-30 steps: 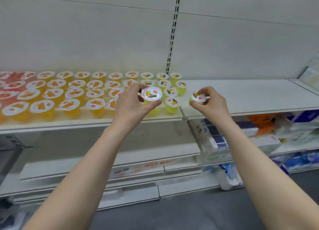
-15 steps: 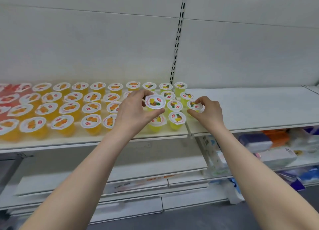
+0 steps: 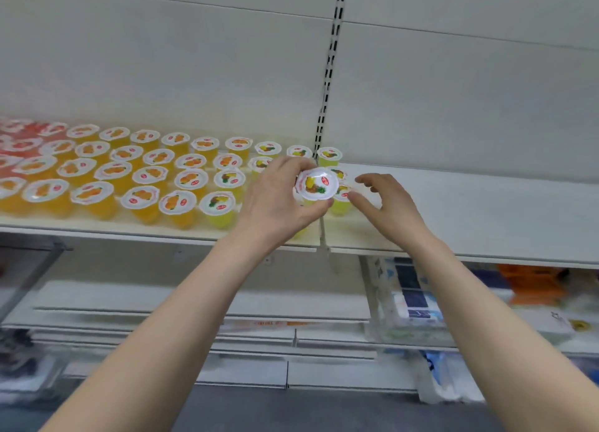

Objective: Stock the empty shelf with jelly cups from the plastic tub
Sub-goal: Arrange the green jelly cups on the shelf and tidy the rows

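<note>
Since the earlier frame the left hand point(image 3: 275, 201) has carried its jelly cup point(image 3: 316, 185) a little toward 3 o'clock, over the seam of the shelf point(image 3: 486, 214). The right hand point(image 3: 390, 204) has let go of its own cup.

From 9 o'clock the shelf carries red cups point(image 3: 19, 136) at the edge of the view, then rows of orange cups point(image 3: 146, 175), then some yellow cups point(image 3: 220, 206). The left hand grips the jelly cup round its body with thumb and curled fingers, lid up, above the front rows and not yet set down. At 3 o'clock of it the released cup point(image 3: 341, 204) stands on the shelf. The right hand is just beside it, fingers apart and loosely bent, holding nothing. Further toward 3 o'clock the board has no cups. The plastic tub is not in view.

I judge the placing step is in hand. The next move calls for lowering the held cup into a free place beside the yellow ones, without knocking its neighbours.

Each lid shows a fruit picture and a small red oval mark, but the letters are too small to read. At 6 o'clock a price strip point(image 3: 269, 323) on a lower shelf has reddish print, too blurred to read.
</note>
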